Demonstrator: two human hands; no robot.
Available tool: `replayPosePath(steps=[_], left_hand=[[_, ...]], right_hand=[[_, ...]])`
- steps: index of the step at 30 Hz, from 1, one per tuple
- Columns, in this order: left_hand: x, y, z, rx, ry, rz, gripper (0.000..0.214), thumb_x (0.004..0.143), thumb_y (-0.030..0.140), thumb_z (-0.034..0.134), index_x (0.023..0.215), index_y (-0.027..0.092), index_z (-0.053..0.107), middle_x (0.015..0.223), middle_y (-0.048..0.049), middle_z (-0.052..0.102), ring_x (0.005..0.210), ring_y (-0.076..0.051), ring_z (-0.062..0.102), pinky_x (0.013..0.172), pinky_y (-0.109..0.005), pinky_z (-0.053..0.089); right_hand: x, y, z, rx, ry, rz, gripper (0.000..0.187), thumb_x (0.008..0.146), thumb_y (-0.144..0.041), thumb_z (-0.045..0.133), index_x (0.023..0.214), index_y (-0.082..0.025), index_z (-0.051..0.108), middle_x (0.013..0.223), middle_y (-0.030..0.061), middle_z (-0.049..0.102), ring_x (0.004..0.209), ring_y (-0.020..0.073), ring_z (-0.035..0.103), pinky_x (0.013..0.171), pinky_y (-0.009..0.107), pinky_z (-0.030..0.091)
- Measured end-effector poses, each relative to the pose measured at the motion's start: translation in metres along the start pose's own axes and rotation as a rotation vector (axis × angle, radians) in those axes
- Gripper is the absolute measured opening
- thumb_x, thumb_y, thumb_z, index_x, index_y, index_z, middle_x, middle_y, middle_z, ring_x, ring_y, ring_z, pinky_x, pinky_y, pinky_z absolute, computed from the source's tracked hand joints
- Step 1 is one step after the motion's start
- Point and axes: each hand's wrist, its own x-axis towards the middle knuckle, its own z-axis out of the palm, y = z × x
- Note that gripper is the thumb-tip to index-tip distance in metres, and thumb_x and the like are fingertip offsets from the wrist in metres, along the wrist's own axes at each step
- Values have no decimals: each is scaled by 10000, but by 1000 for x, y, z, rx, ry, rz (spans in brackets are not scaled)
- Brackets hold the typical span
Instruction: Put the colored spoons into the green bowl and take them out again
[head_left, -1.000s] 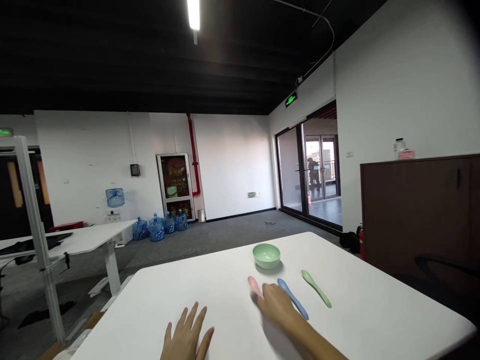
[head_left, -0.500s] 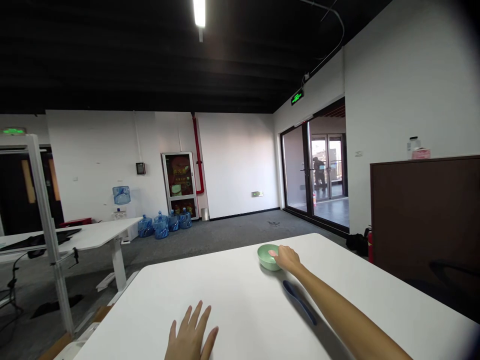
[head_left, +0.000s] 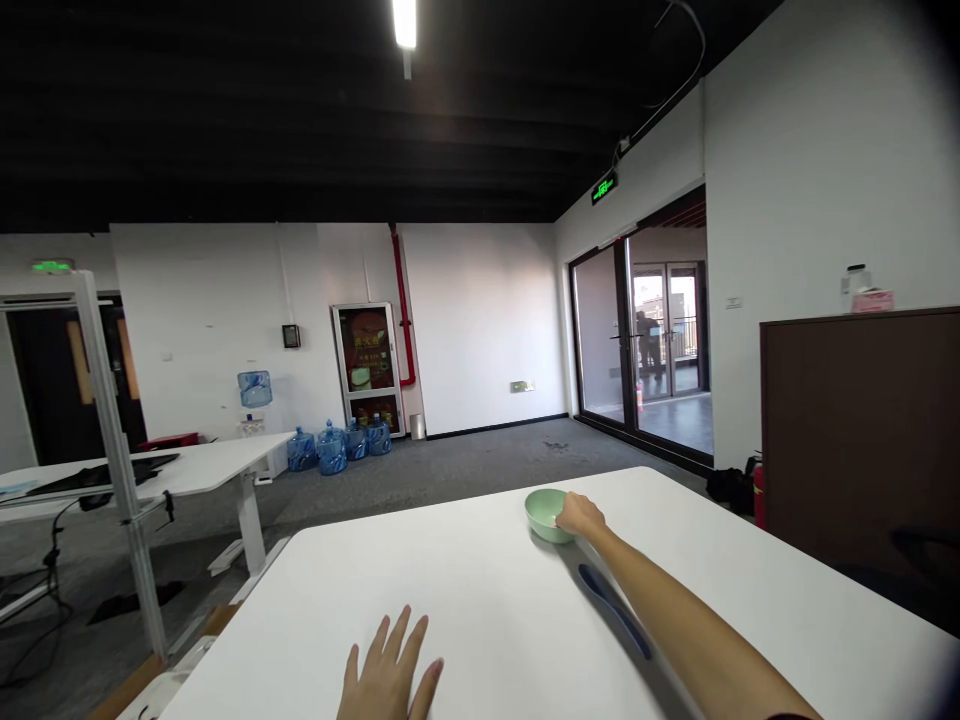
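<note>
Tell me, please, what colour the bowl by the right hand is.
The bowl is pale mint green, clearest in the head view.

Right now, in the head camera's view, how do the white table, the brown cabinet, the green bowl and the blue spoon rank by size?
1. white table
2. brown cabinet
3. green bowl and blue spoon: about alike; the spoon lies nearer the camera, so I leave them unranked.
</note>
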Motion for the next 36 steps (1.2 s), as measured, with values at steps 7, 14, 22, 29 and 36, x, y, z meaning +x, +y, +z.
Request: replayPosePath(steps=[7,14,22,29,36], left_hand=[[4,-2,6,-14,25,16,523,1018,444,398,1516,350,526,1623,-52,506,1516,-358,439,1189,-657,415],[-2,10,1,22,-2,12,538,1022,434,370,1531,329,511,1636,-47,491,1527,-349,425,1196,-645,403],[-6,20,-10,38,13,29,535,1025,434,371,1531,331,511,1639,-49,488,1535,-346,414,1198,-644,399],[-4,15,-3,34,44,53,529,1016,439,393,1521,346,521,1624,-58,511,1521,-347,438,1185,-646,414],[-4,15,-1,37,28,50,536,1017,442,383,1527,341,513,1632,-56,495,1523,-352,433,1189,-651,406]], right_hand=[[-11,5,-15,34,-17,-29,354,963,-337,554,1142,-104,751,1187,201,767,1107,315,731,790,341,499],[-66,29,-40,86,118,-195,549,1038,-503,377,1283,-134,701,1299,190,719,1195,302,678,948,365,483],[-150,65,-19,149,142,-336,638,1023,-545,378,1495,-166,581,1592,146,526,1499,313,454,1214,445,368],[-183,91,17,186,66,-297,679,1007,-576,388,1521,-170,567,1631,123,474,1545,319,388,1240,488,373],[-187,94,26,178,43,-284,679,1010,-592,374,1524,-192,565,1636,117,469,1542,320,393,1238,488,382]])
